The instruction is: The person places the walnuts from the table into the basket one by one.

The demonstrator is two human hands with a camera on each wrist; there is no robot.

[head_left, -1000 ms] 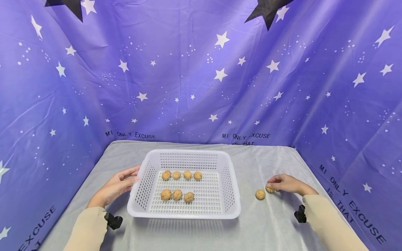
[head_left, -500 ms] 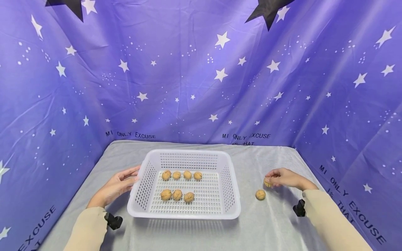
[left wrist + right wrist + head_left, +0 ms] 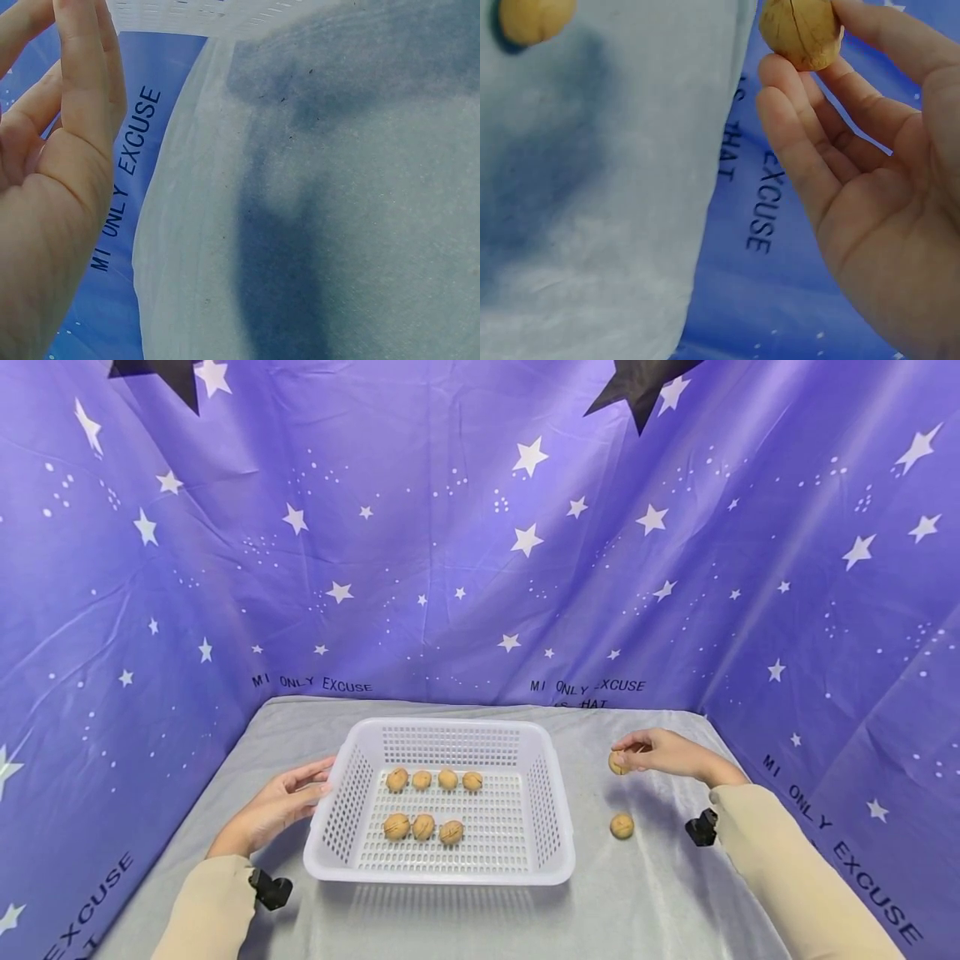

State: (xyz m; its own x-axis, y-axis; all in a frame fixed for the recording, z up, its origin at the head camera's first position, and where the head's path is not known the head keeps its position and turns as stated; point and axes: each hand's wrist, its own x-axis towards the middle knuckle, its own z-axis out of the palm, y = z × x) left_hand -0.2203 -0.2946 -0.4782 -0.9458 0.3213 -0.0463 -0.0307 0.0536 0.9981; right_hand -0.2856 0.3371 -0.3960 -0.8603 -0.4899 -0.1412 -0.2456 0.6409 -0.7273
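A walnut point(image 3: 617, 762) is pinched between the thumb and fingertips of my right hand point(image 3: 667, 754), raised above the grey cloth to the right of the basket. The right wrist view shows this walnut point(image 3: 801, 34) at the fingertips. Another walnut point(image 3: 622, 826) lies on the cloth below that hand. My left hand point(image 3: 273, 806) has its fingers extended against the left rim of the white plastic basket point(image 3: 438, 876). Inside the basket, a back row of several walnuts point(image 3: 447, 778) lies behind a front row of three walnuts point(image 3: 423, 827).
Grey cloth point(image 3: 420, 927) covers the table. A purple star-printed curtain point(image 3: 450, 543) surrounds its back and sides. Black devices are strapped at both wrists, one of them the left wrist camera point(image 3: 272, 889).
My right hand has lifted a walnut off the cloth and carried it up, away from me and slightly left. The left hand and the basket have stayed in place.
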